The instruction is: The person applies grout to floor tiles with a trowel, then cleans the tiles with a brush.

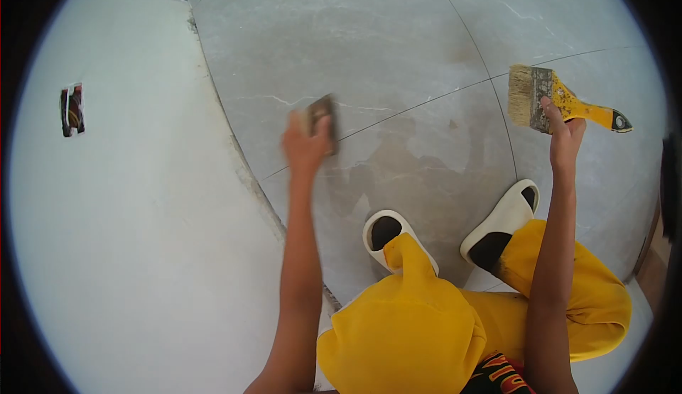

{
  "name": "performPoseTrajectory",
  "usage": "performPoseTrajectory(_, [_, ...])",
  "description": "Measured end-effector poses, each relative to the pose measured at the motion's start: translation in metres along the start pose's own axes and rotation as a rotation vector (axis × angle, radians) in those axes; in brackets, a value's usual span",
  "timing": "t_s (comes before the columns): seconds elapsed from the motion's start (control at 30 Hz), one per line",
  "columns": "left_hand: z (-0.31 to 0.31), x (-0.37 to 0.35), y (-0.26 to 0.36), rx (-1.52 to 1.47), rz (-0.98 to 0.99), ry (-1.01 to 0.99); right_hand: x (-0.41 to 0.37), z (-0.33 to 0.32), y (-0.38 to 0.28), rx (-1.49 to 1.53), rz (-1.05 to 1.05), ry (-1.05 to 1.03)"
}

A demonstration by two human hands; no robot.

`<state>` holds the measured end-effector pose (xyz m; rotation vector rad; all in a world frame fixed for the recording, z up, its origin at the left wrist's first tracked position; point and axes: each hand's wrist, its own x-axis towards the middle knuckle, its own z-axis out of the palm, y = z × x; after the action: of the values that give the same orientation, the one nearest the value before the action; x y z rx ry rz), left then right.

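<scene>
My left hand [307, 142] is wrapped round a small dark block [327, 121], slightly blurred, above the grey tiled floor [398, 53]. What the block is I cannot make out. On the right, my right hand [563, 128] grips a wide paintbrush [568, 103] by its metal band and the base of its yellow handle. The brush's pale bristles point left, and its dark handle end points right.
A white wall [149, 202] fills the left side, with a rectangular wire opening [72, 110] in it. Dark joints cross the floor tiles. My feet in pale slippers [508, 213] and yellow trousers [405, 323] are at the lower middle and right.
</scene>
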<state>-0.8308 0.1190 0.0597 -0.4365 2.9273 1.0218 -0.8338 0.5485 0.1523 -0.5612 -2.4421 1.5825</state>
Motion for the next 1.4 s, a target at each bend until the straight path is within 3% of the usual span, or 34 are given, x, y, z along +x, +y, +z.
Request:
performPoseTrajectory(0.13, [-0.022, -0.001, -0.017, -0.028, 0.045, -0.044, -0.013, 0.007, 0.005, -0.072, 0.053, -0.04])
performPoseTrajectory(0.27, [0.015, 0.033, 0.036, 0.222, 0.532, -0.562, -0.023, 0.019, -0.003, -0.042, 0.011, -0.15])
performPoseTrajectory(0.37, [0.018, 0.057, 0.041, 0.145, 0.592, -0.557, -0.018, 0.016, -0.01, 0.011, 0.042, -0.153])
performPoseTrajectory(0.4, [0.021, 0.05, 0.051, 0.224, 0.655, -0.685, -0.018, 0.015, -0.011, 0.026, 0.062, -0.151])
performPoseTrajectory(0.5, [0.022, 0.064, 0.048, 0.132, 0.551, -0.558, -0.016, 0.016, -0.002, 0.007, 0.01, -0.119])
performPoseTrajectory(0.6, [0.026, 0.063, 0.056, 0.218, 0.712, -0.758, -0.022, 0.017, -0.008, 0.006, 0.071, -0.143])
performPoseTrajectory(0.73, [-0.013, 0.111, 0.028, 0.108, 0.358, -0.371, -0.022, 0.012, -0.016, -0.078, 0.035, -0.117])
performPoseTrajectory(0.87, [-0.078, 0.092, -0.083, 0.124, 0.306, -0.145, -0.018, 0.008, -0.001, -0.015, 0.096, -0.088])
performPoseTrajectory(0.97, [-0.091, 0.084, -0.108, 0.063, 0.152, -0.105, -0.02, 0.008, 0.014, -0.03, 0.148, -0.074])
performPoseTrajectory(1.03, [-0.059, 0.083, -0.079, 0.084, 0.162, -0.119, -0.024, 0.011, 0.015, -0.015, 0.224, -0.105])
performPoseTrajectory(1.1, [-0.005, 0.071, -0.024, 0.111, 0.37, -0.196, -0.031, 0.027, 0.012, -0.024, 0.192, -0.162])
performPoseTrajectory(1.2, [-0.002, 0.086, -0.002, 0.189, 0.398, -0.385, -0.028, 0.033, -0.002, -0.055, 0.121, -0.23])
performPoseTrajectory(1.27, [-0.033, 0.118, -0.036, 0.07, 0.309, -0.217, -0.025, 0.016, -0.004, -0.069, 0.162, -0.198])
performPoseTrajectory(1.33, [-0.035, 0.115, -0.037, 0.108, 0.366, -0.175, -0.017, 0.007, -0.009, -0.065, 0.282, -0.154])
performPoseTrajectory(1.4, [-0.017, 0.102, -0.021, 0.146, 0.397, -0.193, -0.015, 0.017, 0.002, -0.039, 0.249, -0.141])
